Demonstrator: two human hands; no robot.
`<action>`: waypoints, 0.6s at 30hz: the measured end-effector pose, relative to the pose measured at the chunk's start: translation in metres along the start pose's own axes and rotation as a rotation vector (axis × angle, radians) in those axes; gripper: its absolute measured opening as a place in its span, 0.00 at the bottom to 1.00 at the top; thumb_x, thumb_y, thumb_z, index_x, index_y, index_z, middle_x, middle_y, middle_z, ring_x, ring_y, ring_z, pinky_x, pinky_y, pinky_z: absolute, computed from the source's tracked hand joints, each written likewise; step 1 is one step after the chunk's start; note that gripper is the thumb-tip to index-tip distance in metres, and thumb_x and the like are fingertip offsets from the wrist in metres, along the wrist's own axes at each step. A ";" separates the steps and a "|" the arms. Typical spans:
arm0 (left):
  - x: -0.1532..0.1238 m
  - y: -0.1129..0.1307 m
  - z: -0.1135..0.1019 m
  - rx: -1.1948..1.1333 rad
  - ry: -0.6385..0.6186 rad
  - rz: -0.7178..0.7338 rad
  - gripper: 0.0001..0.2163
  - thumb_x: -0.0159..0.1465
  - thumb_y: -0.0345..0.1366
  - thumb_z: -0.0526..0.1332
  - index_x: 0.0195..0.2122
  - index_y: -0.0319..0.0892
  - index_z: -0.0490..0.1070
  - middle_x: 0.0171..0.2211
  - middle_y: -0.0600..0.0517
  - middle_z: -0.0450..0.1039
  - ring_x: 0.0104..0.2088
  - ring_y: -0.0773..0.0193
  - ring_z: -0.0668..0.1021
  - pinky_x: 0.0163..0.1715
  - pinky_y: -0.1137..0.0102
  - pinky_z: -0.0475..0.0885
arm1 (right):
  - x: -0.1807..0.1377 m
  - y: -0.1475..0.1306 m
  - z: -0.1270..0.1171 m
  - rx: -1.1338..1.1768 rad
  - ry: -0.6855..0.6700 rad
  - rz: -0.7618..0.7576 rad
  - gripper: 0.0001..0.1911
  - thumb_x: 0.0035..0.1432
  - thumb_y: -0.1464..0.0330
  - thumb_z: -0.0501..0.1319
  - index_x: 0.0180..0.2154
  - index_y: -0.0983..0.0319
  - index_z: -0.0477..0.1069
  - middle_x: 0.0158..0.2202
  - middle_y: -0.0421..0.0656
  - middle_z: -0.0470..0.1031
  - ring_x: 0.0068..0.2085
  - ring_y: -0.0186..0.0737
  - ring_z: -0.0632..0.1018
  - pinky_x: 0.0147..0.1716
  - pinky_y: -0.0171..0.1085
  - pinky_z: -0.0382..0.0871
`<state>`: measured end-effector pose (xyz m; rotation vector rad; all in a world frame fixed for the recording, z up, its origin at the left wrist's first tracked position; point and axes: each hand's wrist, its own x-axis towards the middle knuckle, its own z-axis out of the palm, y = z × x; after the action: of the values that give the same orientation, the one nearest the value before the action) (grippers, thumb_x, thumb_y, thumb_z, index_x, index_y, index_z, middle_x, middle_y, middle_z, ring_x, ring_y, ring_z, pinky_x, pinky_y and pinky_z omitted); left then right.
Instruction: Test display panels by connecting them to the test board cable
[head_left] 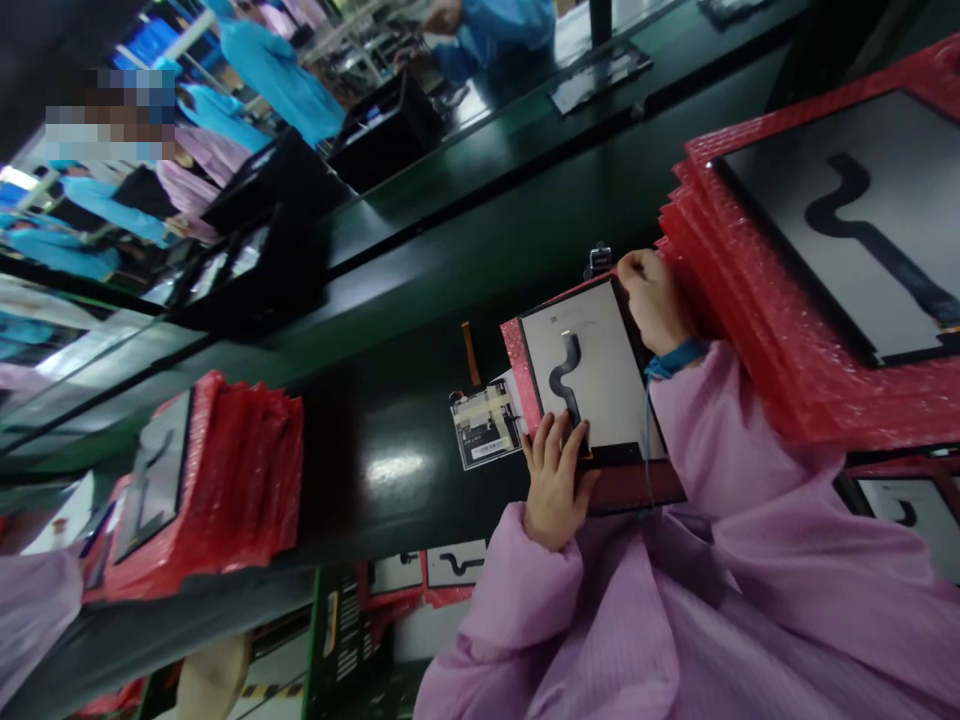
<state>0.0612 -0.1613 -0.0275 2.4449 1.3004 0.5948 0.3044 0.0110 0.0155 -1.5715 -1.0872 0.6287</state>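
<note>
A display panel (600, 355) with a pale grey back and black edges lies on a red bubble-wrap sheet (513, 345) in front of me. A black, wavy ribbon cable (564, 380) runs down its back. My left hand (556, 480) rests at the panel's lower left, fingers stretched out over the end of the cable. At the upper right corner my right hand (656, 300) is closed, its curled fingers pinching the red sheet's edge; the fingertips are partly hidden. A blue wrist strap (679, 358) circles my right wrist, its cord hanging over the panel.
Close by on the left lies a small device with circuitry (486, 422) and an orange flex strip (470, 352). A tall stack of red bubble wrap (757, 330) bearing a larger panel (855, 260) stands right. Another red stack (240, 480) stands left. Co-workers in blue and pink work beyond.
</note>
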 end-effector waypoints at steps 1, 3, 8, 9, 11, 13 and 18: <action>0.000 -0.002 -0.001 -0.020 0.009 0.013 0.25 0.71 0.40 0.59 0.69 0.49 0.60 0.71 0.40 0.57 0.74 0.45 0.55 0.72 0.42 0.49 | -0.004 -0.006 -0.002 0.132 -0.016 0.009 0.06 0.64 0.66 0.56 0.43 0.58 0.61 0.36 0.40 0.69 0.39 0.37 0.74 0.39 0.36 0.69; 0.002 -0.008 -0.002 -0.073 0.089 0.017 0.31 0.68 0.45 0.64 0.70 0.50 0.57 0.74 0.39 0.49 0.75 0.42 0.50 0.71 0.42 0.52 | -0.013 -0.019 -0.006 0.329 -0.089 -0.002 0.16 0.56 0.65 0.63 0.43 0.56 0.59 0.35 0.38 0.67 0.36 0.36 0.72 0.39 0.37 0.69; 0.010 -0.017 -0.014 -0.582 0.448 -0.249 0.50 0.60 0.60 0.68 0.74 0.55 0.37 0.73 0.36 0.46 0.71 0.44 0.62 0.64 0.49 0.69 | -0.034 -0.051 -0.013 0.694 -0.122 -0.046 0.23 0.44 0.64 0.68 0.39 0.55 0.59 0.36 0.38 0.65 0.34 0.34 0.68 0.40 0.38 0.67; 0.012 -0.015 -0.018 -0.721 0.438 -0.308 0.49 0.61 0.60 0.67 0.74 0.55 0.38 0.71 0.37 0.53 0.67 0.49 0.69 0.60 0.53 0.74 | -0.037 -0.054 -0.012 0.748 -0.100 -0.033 0.23 0.42 0.65 0.68 0.38 0.56 0.60 0.35 0.38 0.64 0.33 0.33 0.67 0.40 0.37 0.67; 0.014 -0.010 -0.027 -0.893 0.351 -0.408 0.44 0.60 0.58 0.69 0.71 0.51 0.49 0.61 0.40 0.69 0.56 0.54 0.79 0.54 0.60 0.78 | -0.040 -0.056 -0.009 0.808 -0.061 0.024 0.22 0.41 0.66 0.69 0.37 0.56 0.61 0.33 0.37 0.61 0.32 0.32 0.65 0.38 0.36 0.66; 0.012 -0.007 -0.038 -0.938 0.303 -0.476 0.35 0.59 0.54 0.71 0.63 0.45 0.64 0.51 0.43 0.78 0.49 0.56 0.82 0.52 0.62 0.79 | -0.042 -0.055 -0.005 0.809 -0.064 0.096 0.22 0.41 0.66 0.70 0.37 0.55 0.62 0.31 0.36 0.61 0.30 0.32 0.64 0.36 0.36 0.66; -0.007 -0.032 -0.080 -1.085 0.422 -0.647 0.27 0.55 0.47 0.76 0.53 0.44 0.74 0.45 0.47 0.82 0.42 0.58 0.84 0.45 0.65 0.81 | -0.046 -0.046 0.009 0.715 -0.362 0.214 0.20 0.52 0.60 0.68 0.44 0.55 0.65 0.36 0.37 0.70 0.32 0.34 0.72 0.32 0.36 0.70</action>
<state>-0.0048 -0.1441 0.0252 0.9960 1.2886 1.2264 0.2614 -0.0251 0.0500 -0.9667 -0.8116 1.3191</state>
